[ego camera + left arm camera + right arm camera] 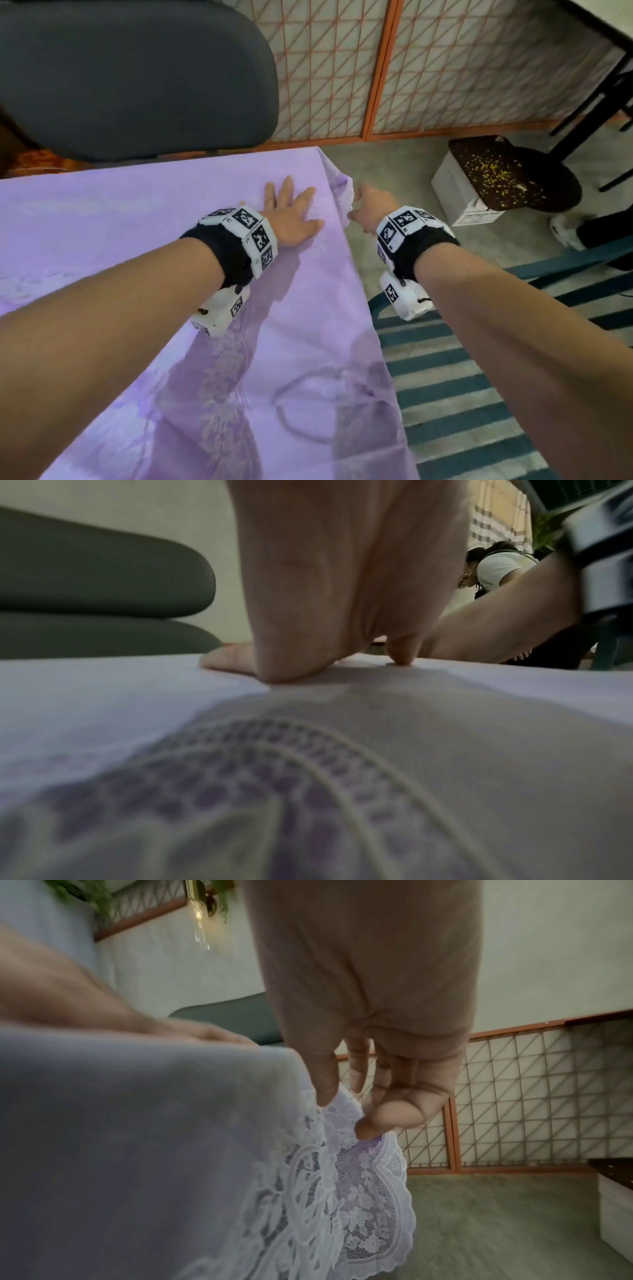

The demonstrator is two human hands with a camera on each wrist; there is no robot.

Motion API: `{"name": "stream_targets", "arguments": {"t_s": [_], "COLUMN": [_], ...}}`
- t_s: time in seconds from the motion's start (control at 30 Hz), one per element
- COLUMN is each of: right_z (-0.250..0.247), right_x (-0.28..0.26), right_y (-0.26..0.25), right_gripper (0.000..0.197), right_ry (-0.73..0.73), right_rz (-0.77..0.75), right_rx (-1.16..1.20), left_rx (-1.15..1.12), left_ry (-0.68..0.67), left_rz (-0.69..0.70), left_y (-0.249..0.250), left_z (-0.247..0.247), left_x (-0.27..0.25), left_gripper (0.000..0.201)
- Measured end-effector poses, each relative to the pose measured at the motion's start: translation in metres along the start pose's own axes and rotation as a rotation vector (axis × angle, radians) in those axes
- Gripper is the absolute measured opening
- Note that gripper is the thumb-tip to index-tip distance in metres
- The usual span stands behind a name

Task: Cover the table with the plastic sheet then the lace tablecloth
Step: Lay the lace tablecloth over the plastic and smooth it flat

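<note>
A pale lilac lace tablecloth (pixel 144 212) lies spread over the table, its flower and leaf pattern showing close up in the left wrist view (pixel 308 791). My left hand (pixel 291 209) rests flat on it near the far right corner, fingers straight and spread, palm down (pixel 308 615). My right hand (pixel 368 205) is off the table's right edge and pinches the hanging lace corner (pixel 363 1177) between thumb and fingers (pixel 342 1110). No separate plastic sheet can be told apart under the lace.
A dark grey chair back (pixel 130 78) stands behind the table. A lattice screen (pixel 445 68) closes the back. On the floor to the right sit a white box (pixel 459 195) with a dark speckled stool (pixel 507 171) and a teal striped rug (pixel 462 394).
</note>
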State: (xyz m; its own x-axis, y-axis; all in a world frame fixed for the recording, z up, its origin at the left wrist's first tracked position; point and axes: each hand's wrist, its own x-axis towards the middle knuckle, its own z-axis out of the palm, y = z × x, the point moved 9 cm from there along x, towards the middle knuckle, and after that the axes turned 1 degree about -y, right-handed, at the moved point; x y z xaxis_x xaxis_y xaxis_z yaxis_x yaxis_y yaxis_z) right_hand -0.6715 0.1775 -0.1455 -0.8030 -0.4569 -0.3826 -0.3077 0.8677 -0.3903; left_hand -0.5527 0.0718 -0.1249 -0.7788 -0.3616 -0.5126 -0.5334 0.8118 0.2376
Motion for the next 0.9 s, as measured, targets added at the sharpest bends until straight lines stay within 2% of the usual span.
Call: {"name": "stream_targets", "arguments": {"t_s": [0.03,0.23,0.4,0.47,0.57,0.6,0.7,0.73,0.8,0.87,0.9], "right_z": [0.003,-0.011,0.021,0.034,0.045,0.047,0.051,0.048,0.049,0.053,0.053], "right_x": [0.024,0.065,0.117,0.132,0.15,0.16,0.181,0.166,0.124,0.092,0.084], "right_y": [-0.003,0.018,0.036,0.035,0.033,0.038,0.067,0.068,0.069,0.086,0.089], "right_gripper": [0.043,0.044,0.044,0.038,0.014,0.02,0.038,0.034,0.018,0.035,0.036], "right_ry": [0.021,0.182,0.121,0.078,0.027,0.042,0.1,0.102,-0.001,-0.087,-0.084], "right_rz": [-0.018,0.098,0.207,0.182,0.136,0.133,0.167,0.186,0.202,0.25,0.262], "right_rx": [0.012,0.226,0.518,0.594,0.63,0.631,0.491,0.409,0.222,-0.161,-0.235], "left_rx": [0.003,0.03,0.052,0.044,0.017,0.014,0.012,0.01,0.007,0.009,0.015], "left_ry": [-0.017,-0.112,-0.182,-0.201,-0.219,-0.222,-0.226,-0.226,-0.223,-0.22,-0.217], "left_rz": [-0.005,0.025,0.031,0.04,0.041,0.04,0.033,0.031,0.027,0.024,0.023], "left_y": [-0.002,0.001,-0.003,-0.004,-0.004,-0.004,-0.004,-0.003,-0.003,-0.003,-0.002], "left_z": [0.001,0.0,0.005,0.008,0.009,0.009,0.009,0.009,0.009,0.009,0.009], "left_x": [0.008,-0.021,-0.012,-0.011,-0.01,-0.01,-0.009,-0.009,-0.01,-0.01,-0.01], "left_gripper": [0.068,0.071,0.071,0.072,0.074,0.074,0.075,0.076,0.076,0.076,0.077]}}
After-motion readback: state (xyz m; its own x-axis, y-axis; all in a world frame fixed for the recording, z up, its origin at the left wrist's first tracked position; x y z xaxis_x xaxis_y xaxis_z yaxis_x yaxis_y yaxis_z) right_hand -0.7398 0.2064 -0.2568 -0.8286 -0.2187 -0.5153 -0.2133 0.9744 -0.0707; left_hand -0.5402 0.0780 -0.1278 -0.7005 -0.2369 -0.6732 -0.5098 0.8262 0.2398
